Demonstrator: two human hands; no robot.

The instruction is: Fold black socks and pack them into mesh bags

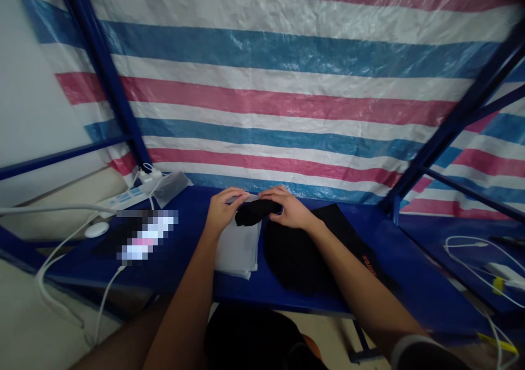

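At your far left, one power strip [123,199] lies beyond one round white disc [97,229]; one lit screen [150,239] sits to their right on the blue tabletop [164,277]. Next comes your left hand [221,211], thumb and fingertips bent close together at the bundle's upper left; whether they pinch it, you cannot tell from here. Below lie translucent bags [237,252], seemingly stacked (their layers hide the count).

The one black bundle [256,211] is raised over the bags, between your hands. It looks light, soft and hardly fragile, likely to sag or unroll rather than slip, so take it by both ends. Your right hand [293,211] curls thumb and fingers around its right end. Under and beyond your right forearm, black fabric [287,255] spreads out, with one patch of orange lettering [369,266]; you cannot tell how many pieces.
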